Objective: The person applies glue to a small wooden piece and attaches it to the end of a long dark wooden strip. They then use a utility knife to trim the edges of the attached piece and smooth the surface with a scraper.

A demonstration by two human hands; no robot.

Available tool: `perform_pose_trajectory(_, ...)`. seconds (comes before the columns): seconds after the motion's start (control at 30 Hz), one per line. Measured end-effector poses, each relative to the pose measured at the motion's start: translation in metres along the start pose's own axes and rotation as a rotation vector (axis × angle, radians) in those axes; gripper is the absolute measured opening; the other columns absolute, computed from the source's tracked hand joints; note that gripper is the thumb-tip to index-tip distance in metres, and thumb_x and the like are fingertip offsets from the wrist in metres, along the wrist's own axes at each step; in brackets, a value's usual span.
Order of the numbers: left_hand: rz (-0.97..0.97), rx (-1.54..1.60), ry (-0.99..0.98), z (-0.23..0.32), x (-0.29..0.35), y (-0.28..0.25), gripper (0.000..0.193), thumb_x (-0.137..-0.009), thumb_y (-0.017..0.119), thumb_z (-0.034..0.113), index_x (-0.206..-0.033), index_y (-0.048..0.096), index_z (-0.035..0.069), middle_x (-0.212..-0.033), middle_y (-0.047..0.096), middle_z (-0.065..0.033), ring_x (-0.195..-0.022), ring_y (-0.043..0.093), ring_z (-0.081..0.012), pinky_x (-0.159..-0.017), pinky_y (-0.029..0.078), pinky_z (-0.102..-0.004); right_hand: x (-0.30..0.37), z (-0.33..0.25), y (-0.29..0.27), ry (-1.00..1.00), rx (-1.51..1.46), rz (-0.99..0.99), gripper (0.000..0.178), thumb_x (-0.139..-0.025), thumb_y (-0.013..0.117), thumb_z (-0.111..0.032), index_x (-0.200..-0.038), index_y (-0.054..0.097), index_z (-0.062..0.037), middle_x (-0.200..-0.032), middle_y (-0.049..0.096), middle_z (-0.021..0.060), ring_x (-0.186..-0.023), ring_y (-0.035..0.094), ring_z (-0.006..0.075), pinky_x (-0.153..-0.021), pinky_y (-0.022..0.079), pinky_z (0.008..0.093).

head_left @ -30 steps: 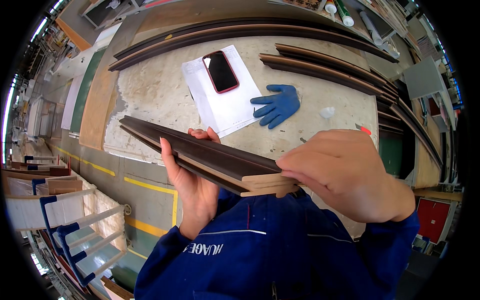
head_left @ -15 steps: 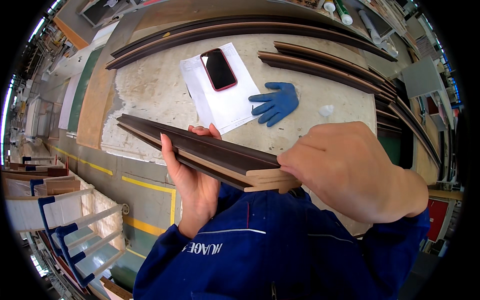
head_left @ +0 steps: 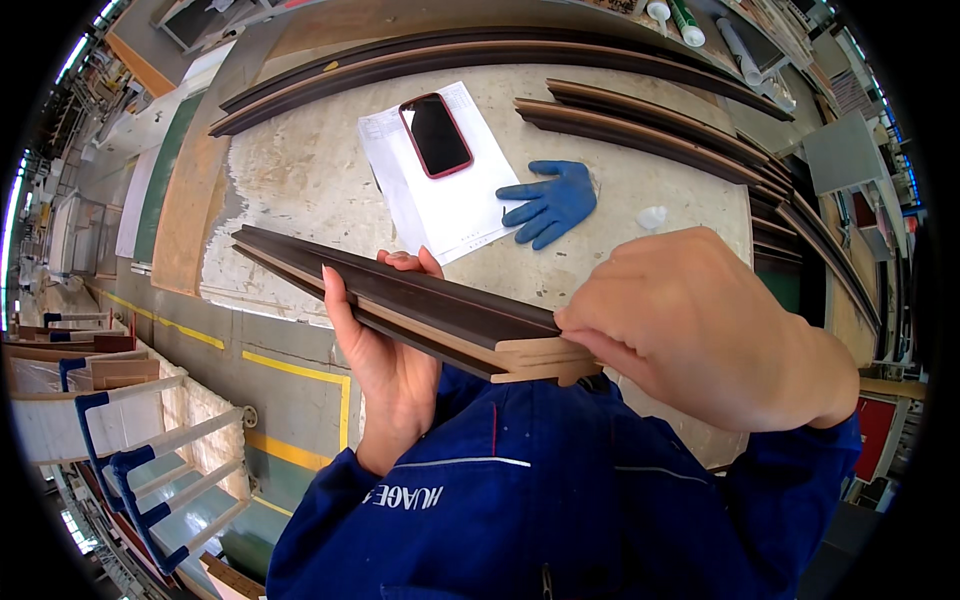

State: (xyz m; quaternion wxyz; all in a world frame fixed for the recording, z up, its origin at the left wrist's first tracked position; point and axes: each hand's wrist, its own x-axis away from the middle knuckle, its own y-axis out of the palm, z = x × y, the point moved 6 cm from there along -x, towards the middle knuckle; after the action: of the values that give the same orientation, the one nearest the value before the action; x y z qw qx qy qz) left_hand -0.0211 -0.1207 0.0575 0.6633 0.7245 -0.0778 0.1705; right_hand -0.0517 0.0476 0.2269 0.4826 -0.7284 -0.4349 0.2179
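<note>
A length of dark brown wooden moulding [head_left: 400,292] with a profiled face slants across in front of my body, held above the table's near edge. Its angled cut end shows bare light wood and points to the right. My left hand [head_left: 385,385] supports it from below, thumb on the near side and fingertips curling over the far edge. At the cut end, my right hand [head_left: 690,325] is closed, its thumb and finger pinched against the upper corner. The back of that hand hides whether anything small sits between its fingers.
On the worktable [head_left: 300,190] lie paper sheets [head_left: 450,215], a red-edged phone [head_left: 436,135], a blue glove [head_left: 552,203] and a white scrap [head_left: 652,217]. Long mouldings [head_left: 480,58] run along the back, with shorter ones [head_left: 640,135] at right. A wheeled rack [head_left: 160,470] stands lower left.
My right hand has shifted slightly at the cut end, its wrist turning a little. The moulding and my left hand stay nearly in place.
</note>
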Motion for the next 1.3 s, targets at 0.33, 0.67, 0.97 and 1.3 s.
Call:
perform_pose_trajectory(0.33,-0.028,0.003,0.065,-0.004,0.001,-0.006,0.051,-0.091,0.071,0.039,-0.103,0.05,-0.005,-0.094,0.055,-0.0132,-0.092,0.058,-0.0214,-0.107,0.046,-0.0383,-0.001,0.007,0.006,0.019,-0.053,-0.078,0.004,-0.081,0.072,-0.008,-0.083,0.069,-0.006,-0.078,0.068,0.0085,-0.074,0.066,0.0287,-0.066,0.053,0.0372)
perform_pose_trajectory(0.67,-0.073,-0.026,0.09,-0.002,0.004,-0.009,0.05,-0.09,0.072,0.037,-0.109,0.048,-0.002,-0.096,0.054,-0.0108,-0.092,0.057,-0.0189,-0.102,0.049,-0.0362,-0.003,0.009,0.013,0.026,-0.165,-0.051,0.001,-0.082,0.069,-0.007,-0.082,0.069,-0.0057,-0.076,0.065,0.008,-0.075,0.064,0.0281,-0.067,0.051,0.0372)
perform_pose_trajectory(0.97,-0.038,0.007,0.09,0.0,0.007,-0.008,0.049,-0.093,0.068,0.043,-0.102,0.05,-0.001,-0.093,0.053,-0.0096,-0.09,0.056,-0.02,-0.104,0.046,-0.0376,-0.006,0.008,0.012,0.051,-0.239,-0.112,0.002,-0.08,0.068,-0.005,-0.079,0.067,-0.0061,-0.073,0.063,0.0077,-0.067,0.063,0.0284,-0.06,0.05,0.0361)
perform_pose_trajectory(1.3,-0.044,-0.061,0.104,0.005,0.006,-0.007,0.049,-0.092,0.069,0.04,-0.103,0.048,-0.003,-0.094,0.053,-0.0108,-0.091,0.056,-0.0202,-0.102,0.048,-0.0377,-0.01,0.013,0.009,0.116,-0.368,-0.085,0.007,-0.079,0.067,-0.005,-0.073,0.065,-0.0025,-0.065,0.062,0.0096,-0.06,0.061,0.0263,-0.057,0.046,0.0343)
